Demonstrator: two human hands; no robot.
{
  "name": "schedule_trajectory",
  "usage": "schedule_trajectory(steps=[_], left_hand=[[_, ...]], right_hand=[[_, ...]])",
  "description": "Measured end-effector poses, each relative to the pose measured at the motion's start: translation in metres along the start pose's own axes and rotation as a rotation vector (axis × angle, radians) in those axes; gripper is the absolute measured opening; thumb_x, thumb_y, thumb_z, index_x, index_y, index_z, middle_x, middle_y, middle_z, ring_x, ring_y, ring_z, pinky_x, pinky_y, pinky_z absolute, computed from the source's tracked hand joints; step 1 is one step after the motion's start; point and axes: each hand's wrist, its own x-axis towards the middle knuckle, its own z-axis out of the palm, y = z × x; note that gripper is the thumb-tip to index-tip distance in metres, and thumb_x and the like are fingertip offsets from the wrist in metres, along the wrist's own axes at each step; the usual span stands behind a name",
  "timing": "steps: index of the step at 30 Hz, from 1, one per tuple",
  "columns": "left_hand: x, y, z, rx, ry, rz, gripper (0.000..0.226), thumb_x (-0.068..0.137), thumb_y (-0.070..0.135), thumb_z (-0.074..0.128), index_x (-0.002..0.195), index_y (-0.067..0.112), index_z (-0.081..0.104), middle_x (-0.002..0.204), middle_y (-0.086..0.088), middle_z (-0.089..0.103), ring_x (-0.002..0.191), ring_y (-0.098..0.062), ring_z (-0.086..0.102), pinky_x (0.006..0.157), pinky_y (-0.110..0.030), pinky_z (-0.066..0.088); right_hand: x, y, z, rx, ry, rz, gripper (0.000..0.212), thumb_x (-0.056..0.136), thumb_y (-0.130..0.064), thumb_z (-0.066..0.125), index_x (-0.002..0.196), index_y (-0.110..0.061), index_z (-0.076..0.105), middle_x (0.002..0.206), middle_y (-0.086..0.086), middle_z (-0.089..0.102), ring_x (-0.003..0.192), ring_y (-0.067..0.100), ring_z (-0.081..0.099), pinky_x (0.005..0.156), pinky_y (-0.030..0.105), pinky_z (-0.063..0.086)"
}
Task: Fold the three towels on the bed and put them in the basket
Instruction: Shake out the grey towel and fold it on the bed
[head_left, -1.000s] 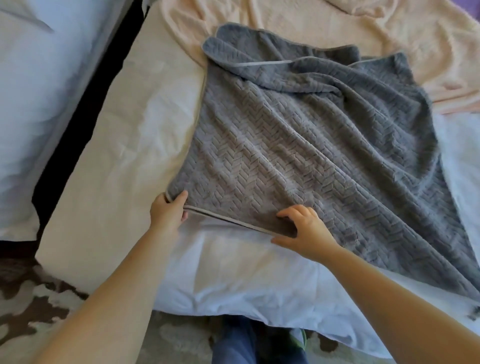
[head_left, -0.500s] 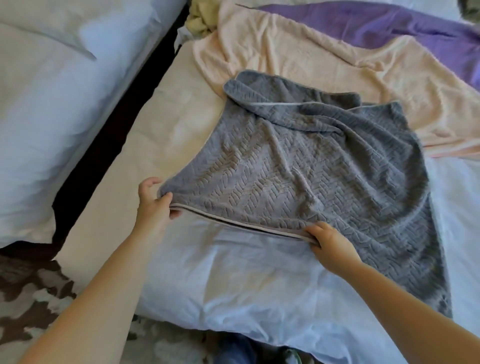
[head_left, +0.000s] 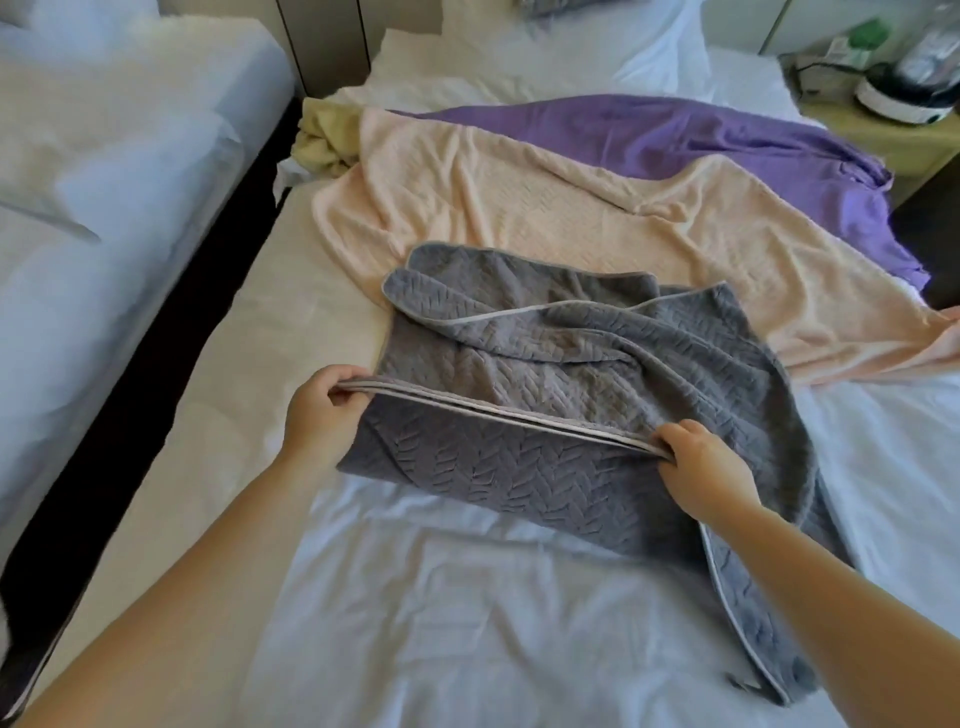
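1. Towel first: the grey towel (head_left: 571, 364), with a herringbone relief and a pale trim, lies in the middle of the white bed sheet (head_left: 467, 623), partly doubled over itself.
2. My left hand (head_left: 322, 410) pinches the trimmed edge at its 9 o'clock end, with the fingers curled round the layers.
3. My right hand (head_left: 706, 467) grips the same edge at about 4 o'clock from the left one, fingers closed over the hem.
4. Between both hands the edge is stretched in a straight line, and grey cloth falls from it toward me.
5. One corner of the grey towel trails toward 5 o'clock, beside my right forearm.
6. The peach towel (head_left: 519, 208) is spread at 12 o'clock from the grey one, and the far side of the grey towel rests on it.
7. The purple towel (head_left: 675, 130) lies at 1 o'clock, behind the peach one and touching it.
8. A crumpled yellow cloth (head_left: 324, 140) sits at 11 o'clock at the bed's edge. A second bed (head_left: 104, 182) stands at 9 o'clock across a dark gap, and a nightstand (head_left: 893, 145) at 2 o'clock.
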Motion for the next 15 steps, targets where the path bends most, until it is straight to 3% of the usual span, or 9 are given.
schedule_trajectory(steps=[3,7,9,11,15], left_hand=[[0.042,0.005,0.015,0.092,0.037,0.063,0.013,0.090,0.008,0.059,0.099,0.011,0.068,0.097,-0.006,0.067,0.088,-0.020,0.061,0.076,-0.025,0.044],[0.096,0.006,0.033,0.218,0.079,0.049,0.020,0.090,0.006,0.060,0.107,-0.002,0.069,0.109,-0.027,0.058,0.093,-0.034,0.061,0.087,-0.032,0.048],[0.120,0.003,0.043,0.312,0.079,0.020,0.021,0.092,0.011,0.059,0.109,0.004,0.069,0.121,-0.024,0.044,0.101,-0.035,0.054,0.096,-0.036,0.046],[0.141,-0.006,0.054,0.446,0.094,0.076,0.018,0.090,0.013,0.062,0.105,0.010,0.071,0.128,-0.019,0.040,0.108,-0.036,0.047,0.094,-0.039,0.044],[0.175,-0.028,0.075,0.813,-0.075,0.158,0.014,0.087,0.020,0.065,0.099,0.023,0.072,0.146,-0.005,0.038,0.116,-0.034,0.041,0.088,-0.044,0.042]], right_hand=[[0.034,0.000,-0.011,0.030,0.061,0.007,0.028,0.091,-0.011,0.050,0.116,-0.020,0.060,0.113,0.005,0.053,0.105,0.031,0.052,0.070,0.039,0.051],[0.092,-0.005,-0.020,0.054,0.131,0.013,0.033,0.093,-0.009,0.045,0.121,-0.021,0.058,0.119,0.006,0.056,0.111,0.031,0.050,0.076,0.040,0.049],[0.126,-0.008,-0.018,0.033,0.133,0.027,0.033,0.093,-0.010,0.046,0.123,-0.020,0.057,0.121,0.006,0.057,0.113,0.031,0.050,0.079,0.040,0.048],[0.160,-0.009,-0.011,0.005,0.080,0.004,0.035,0.092,-0.011,0.047,0.123,-0.021,0.057,0.126,0.005,0.055,0.117,0.031,0.047,0.086,0.040,0.045],[0.219,-0.012,0.009,-0.078,-0.195,-0.118,0.035,0.086,-0.018,0.054,0.119,-0.029,0.061,0.145,-0.003,0.037,0.132,0.028,0.032,0.104,0.043,0.033]])
